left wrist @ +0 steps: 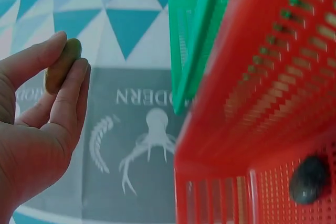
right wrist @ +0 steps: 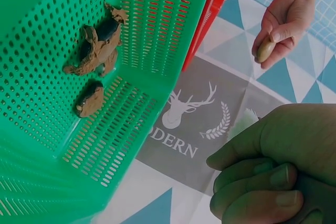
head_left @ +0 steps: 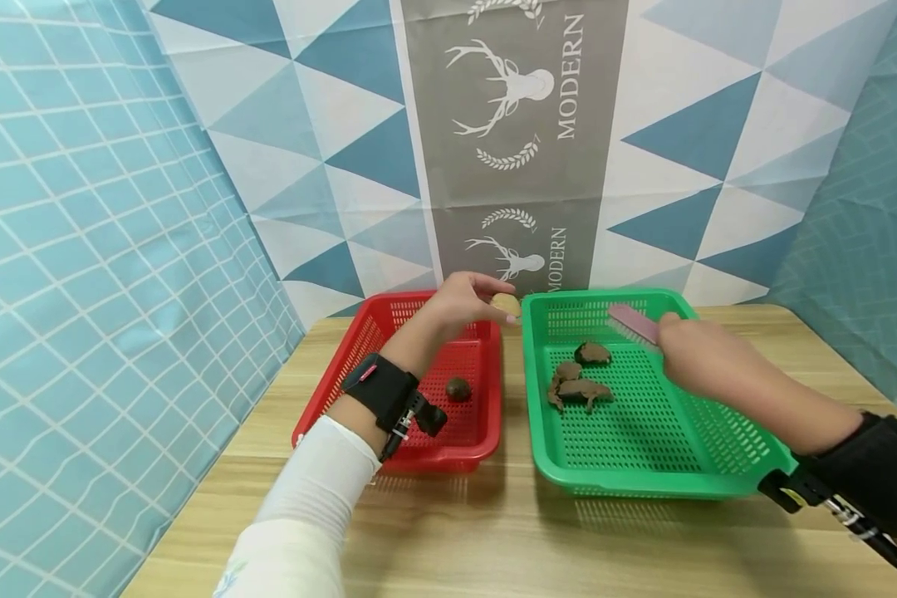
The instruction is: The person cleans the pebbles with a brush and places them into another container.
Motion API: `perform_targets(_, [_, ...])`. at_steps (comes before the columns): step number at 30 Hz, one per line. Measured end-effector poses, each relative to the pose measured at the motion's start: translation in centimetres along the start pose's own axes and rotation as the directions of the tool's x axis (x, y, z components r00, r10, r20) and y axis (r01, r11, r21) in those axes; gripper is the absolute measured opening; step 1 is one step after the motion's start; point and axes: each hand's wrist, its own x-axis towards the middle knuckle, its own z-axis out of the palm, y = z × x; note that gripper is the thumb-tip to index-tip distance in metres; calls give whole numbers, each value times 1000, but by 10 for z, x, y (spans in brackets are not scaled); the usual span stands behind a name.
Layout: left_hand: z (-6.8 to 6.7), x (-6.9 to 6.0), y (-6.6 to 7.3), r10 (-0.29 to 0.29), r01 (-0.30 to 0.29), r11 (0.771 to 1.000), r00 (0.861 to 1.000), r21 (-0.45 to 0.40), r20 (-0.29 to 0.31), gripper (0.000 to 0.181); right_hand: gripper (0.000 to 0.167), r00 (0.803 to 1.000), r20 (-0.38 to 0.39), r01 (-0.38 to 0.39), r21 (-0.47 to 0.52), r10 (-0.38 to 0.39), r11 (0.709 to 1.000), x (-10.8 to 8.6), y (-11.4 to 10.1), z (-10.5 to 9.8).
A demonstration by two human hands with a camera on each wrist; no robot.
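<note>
Between thumb and fingertips, my left hand (head_left: pixel 465 301) pinches a smooth yellowish-brown stone (head_left: pixel 504 306), held up over the back of the gap between the two baskets. The stone (left wrist: pixel 64 66) shows edge-on in the left wrist view. My right hand (head_left: pixel 691 353) grips a pink brush (head_left: pixel 631 322) with pale bristles, above the right part of the green basket (head_left: pixel 635 440). In the right wrist view my fingers hide most of the brush. Several dark stones (head_left: pixel 585 390) caked with brown mud lie at the green basket's left side, with another muddy stone (head_left: pixel 594 354) behind them.
To the left stands a red basket (head_left: pixel 433 457) with one dark round stone (head_left: pixel 458 389) on its mesh floor. Both baskets sit on a wood-grain table (head_left: pixel 448 540). Patterned cloth (head_left: pixel 519 183) hangs behind, and a blue tiled-print sheet (head_left: pixel 82 249) hangs at the left.
</note>
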Motion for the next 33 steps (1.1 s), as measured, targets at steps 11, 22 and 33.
perform_targets(11, [-46, 16, -47, -55, 60, 988, 998, 140, -38, 46, 8, 1000, 2, 21, 10, -21, 1000, 0, 3, 4])
perform_targets(22, [-76, 12, -98, -113, 152, 758, 988, 634, -103, 20, 11, 1000, 20, 18, 24, -19, 1000, -1, 4, 7])
perform_targets(33, [-82, 16, -137, -237, 294, 619, 954, 728, -185, 27, 12, 998, 63, 7, 32, -9, 999, 1, 8, 8])
